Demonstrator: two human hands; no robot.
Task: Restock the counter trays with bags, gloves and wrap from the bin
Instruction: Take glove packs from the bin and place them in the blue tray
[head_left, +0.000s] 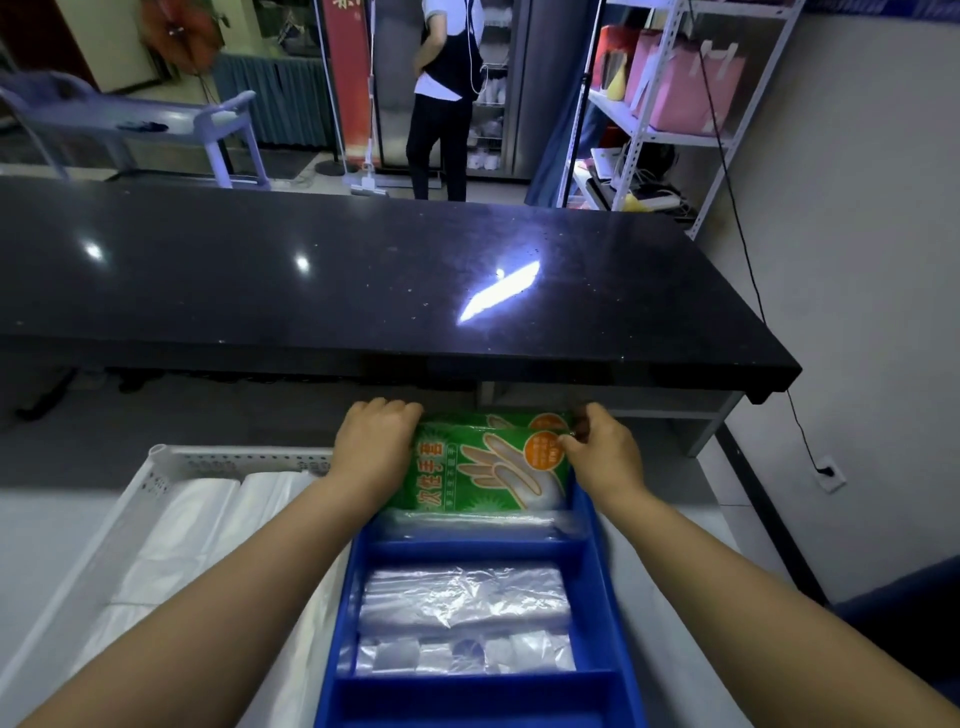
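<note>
Blue tray (467, 686), left hand (374, 441), right hand (605, 457) gripping green pack (467, 467) lettered 次性手套

Both hands, left (375, 436) and right (602, 451), grip green glove packs (488, 467) in blue tray's (597, 561) far compartment.

On the green glove pack (488, 467), lying in the far end compartment of the blue tray (602, 597), we read large pale characters running sideways along its left edge: 次性手套. Whatever comes before 次 is hidden from us. A thinner line of characters beside them is too small for us to read, and so is the print inside the orange round badge (543, 451) near the pack's right edge. Beyond the far edge of the counter (363, 270), a red banner (345, 78) carries yellow characters, cut off at the top and unreadable.
</note>
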